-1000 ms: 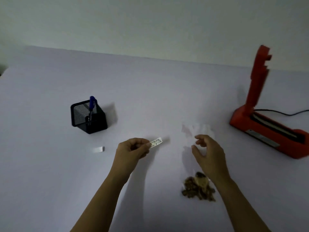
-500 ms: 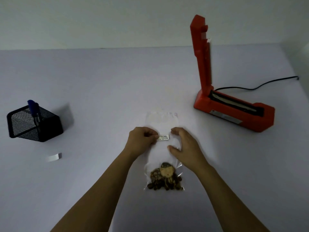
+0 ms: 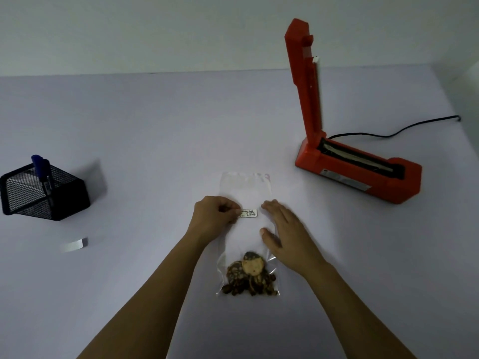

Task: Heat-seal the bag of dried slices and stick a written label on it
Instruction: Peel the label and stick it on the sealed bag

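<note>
Fingers (image 3: 231, 208) of my left hand (image 3: 216, 217) pinch the label (image 3: 249, 213) by its left end, laying it on the bag (image 3: 246, 189) | right hand (image 3: 286, 233) flat, fingers straight, pinning bag against sliding | bag on table (image 3: 134, 130), middle, toward near edge.
</note>
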Action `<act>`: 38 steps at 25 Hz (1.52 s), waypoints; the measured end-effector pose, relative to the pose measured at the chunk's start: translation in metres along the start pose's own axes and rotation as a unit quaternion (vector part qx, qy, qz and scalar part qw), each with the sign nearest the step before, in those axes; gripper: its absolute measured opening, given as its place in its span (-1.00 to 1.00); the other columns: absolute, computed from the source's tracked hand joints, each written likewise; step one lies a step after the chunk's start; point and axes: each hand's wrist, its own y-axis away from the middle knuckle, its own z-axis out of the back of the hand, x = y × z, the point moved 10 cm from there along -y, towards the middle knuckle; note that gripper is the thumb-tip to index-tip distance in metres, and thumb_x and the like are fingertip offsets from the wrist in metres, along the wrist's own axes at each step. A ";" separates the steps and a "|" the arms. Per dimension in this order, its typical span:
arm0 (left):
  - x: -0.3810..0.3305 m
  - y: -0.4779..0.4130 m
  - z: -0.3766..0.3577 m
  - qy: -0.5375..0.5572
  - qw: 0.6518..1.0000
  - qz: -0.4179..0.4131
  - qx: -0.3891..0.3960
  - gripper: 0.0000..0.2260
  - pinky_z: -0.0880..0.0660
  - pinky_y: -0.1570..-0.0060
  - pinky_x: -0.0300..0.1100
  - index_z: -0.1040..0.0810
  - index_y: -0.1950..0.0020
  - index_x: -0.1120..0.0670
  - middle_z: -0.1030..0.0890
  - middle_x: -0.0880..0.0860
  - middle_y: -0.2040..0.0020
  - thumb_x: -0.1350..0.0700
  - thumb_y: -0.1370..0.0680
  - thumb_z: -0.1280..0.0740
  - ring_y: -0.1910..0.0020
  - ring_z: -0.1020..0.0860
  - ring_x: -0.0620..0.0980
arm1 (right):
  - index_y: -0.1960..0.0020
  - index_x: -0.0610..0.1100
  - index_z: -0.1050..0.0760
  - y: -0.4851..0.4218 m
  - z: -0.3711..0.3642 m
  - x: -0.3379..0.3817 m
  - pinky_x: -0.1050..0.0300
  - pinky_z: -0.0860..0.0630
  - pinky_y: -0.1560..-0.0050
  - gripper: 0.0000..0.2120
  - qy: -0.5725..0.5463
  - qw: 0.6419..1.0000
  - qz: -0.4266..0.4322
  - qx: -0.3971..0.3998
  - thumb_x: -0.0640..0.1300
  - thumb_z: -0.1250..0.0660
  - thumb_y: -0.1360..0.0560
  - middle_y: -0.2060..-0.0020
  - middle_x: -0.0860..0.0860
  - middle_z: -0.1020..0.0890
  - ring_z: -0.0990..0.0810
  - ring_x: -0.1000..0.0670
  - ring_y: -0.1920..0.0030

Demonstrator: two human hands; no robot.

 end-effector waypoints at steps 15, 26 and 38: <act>-0.022 0.034 0.001 -0.169 0.955 -0.196 -0.145 -0.83 -0.48 0.22 -0.25 -0.56 -0.07 0.15 -0.58 0.06 0.09 0.19 -0.49 -0.36 0.20 -0.56 0.01 | -0.32 -0.04 -0.42 -0.001 -0.006 0.002 0.05 -0.20 -0.36 -0.64 0.089 0.996 0.021 0.008 -0.12 -0.23 -0.53 -0.40 -0.10 -0.34 -0.24 -0.13 -0.42; -0.001 0.048 -0.033 -0.365 0.892 -0.242 -0.115 -0.56 -0.57 0.18 -0.04 -0.40 -0.37 0.11 -0.48 0.16 -0.06 -0.08 -0.56 -0.11 0.09 -0.50 0.09 | -0.40 -0.05 -0.30 -0.002 -0.007 0.007 -0.05 -0.36 -0.33 -0.54 0.169 0.985 0.025 -0.006 -0.02 -0.03 -0.52 -0.35 -0.13 -0.39 -0.33 -0.15 -0.36; -0.004 0.044 -0.035 -0.397 0.879 -0.240 -0.113 -0.54 -0.58 0.23 -0.05 -0.36 -0.39 0.09 -0.47 0.15 -0.04 -0.08 -0.56 -0.07 0.12 -0.50 0.08 | -0.40 -0.11 -0.29 -0.003 -0.007 0.011 -0.10 -0.39 -0.31 -0.52 0.219 0.975 0.036 -0.015 -0.05 -0.03 -0.50 -0.30 -0.19 -0.44 -0.37 -0.18 -0.33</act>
